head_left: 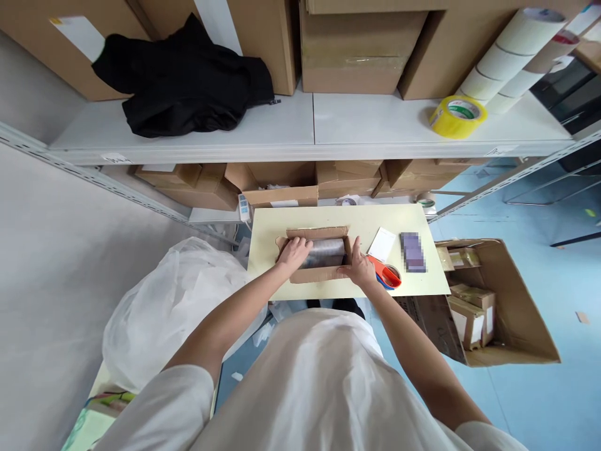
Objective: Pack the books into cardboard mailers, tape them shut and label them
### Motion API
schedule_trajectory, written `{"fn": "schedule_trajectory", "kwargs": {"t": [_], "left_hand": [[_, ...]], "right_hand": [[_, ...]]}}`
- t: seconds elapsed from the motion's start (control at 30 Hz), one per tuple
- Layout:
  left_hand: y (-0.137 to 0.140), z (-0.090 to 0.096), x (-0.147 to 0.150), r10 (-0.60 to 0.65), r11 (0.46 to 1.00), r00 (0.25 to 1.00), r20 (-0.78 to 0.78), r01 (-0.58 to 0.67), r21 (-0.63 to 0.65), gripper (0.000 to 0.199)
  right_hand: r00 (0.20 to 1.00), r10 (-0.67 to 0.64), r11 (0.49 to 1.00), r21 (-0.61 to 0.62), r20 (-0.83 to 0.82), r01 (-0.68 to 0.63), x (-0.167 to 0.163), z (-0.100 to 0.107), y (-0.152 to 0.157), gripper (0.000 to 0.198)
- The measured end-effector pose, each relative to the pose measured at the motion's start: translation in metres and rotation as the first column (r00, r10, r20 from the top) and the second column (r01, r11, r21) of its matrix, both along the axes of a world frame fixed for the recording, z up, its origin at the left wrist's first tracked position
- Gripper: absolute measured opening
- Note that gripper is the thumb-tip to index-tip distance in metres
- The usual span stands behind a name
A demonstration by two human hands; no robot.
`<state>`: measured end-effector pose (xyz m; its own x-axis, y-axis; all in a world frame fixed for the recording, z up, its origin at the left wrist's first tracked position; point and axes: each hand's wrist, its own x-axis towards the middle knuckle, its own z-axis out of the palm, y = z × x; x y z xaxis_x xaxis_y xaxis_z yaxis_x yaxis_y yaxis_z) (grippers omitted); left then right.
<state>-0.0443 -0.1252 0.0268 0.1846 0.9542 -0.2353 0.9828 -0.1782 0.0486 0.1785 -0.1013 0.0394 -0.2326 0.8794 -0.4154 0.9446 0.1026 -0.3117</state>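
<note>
A small cardboard box (319, 274) lies with its flaps up on the pale yellow table. Inside it is a grey item wrapped in clear plastic (327, 252); its lower part is hidden by the box walls. My left hand (295, 252) reaches over the box's left end, its fingers curled onto the wrapped item. At the right end, my right hand (359, 266) holds the box, thumb on the front flap and index finger along the side. Just right of that hand lies an orange and blue tape dispenser (387, 272), partly covered by it.
A white card (382, 244) and a blurred purple item (413, 252) lie on the table (272, 219). A large carton (521, 313) with small boxes stands at right. White plastic wrap (173, 313) bulges at left. The shelf (282, 138) ahead holds cartons, black clothing (188, 81) and yellow tape (457, 117).
</note>
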Motion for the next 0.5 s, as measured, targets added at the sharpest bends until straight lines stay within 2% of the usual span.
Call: {"fn": "schedule_trajectory", "kwargs": {"t": [0.17, 0.27, 0.37, 0.43, 0.5], "left_hand": [[0.016, -0.008, 0.003, 0.03, 0.999, 1.0, 0.004, -0.03, -0.037, 0.02], [0.017, -0.006, 0.007, 0.057, 0.998, 0.998, 0.028, -0.056, -0.025, 0.017], [0.001, 0.007, 0.003, 0.058, 0.998, 0.997, 0.055, -0.059, 0.024, 0.028], [-0.02, 0.016, -0.007, 0.074, 0.989, 0.99, 0.118, -0.088, 0.117, 0.035], [-0.045, 0.019, -0.02, 0.143, 0.94, 0.953, 0.267, -0.216, 0.265, 0.044]], "right_hand": [[1.0, 0.006, 1.0, 0.017, -0.002, -0.006, 0.001, -0.006, 0.001, 0.112], [0.999, 0.004, 0.999, 0.037, -0.032, -0.003, 0.002, -0.011, 0.002, 0.112], [0.992, 0.009, 0.997, 0.072, -0.126, 0.001, 0.007, -0.016, 0.002, 0.115], [0.973, 0.032, 0.994, 0.111, -0.227, -0.007, 0.014, -0.02, 0.001, 0.116], [0.938, 0.037, 0.987, 0.161, -0.344, 0.02, 0.024, -0.024, 0.0, 0.115]]}}
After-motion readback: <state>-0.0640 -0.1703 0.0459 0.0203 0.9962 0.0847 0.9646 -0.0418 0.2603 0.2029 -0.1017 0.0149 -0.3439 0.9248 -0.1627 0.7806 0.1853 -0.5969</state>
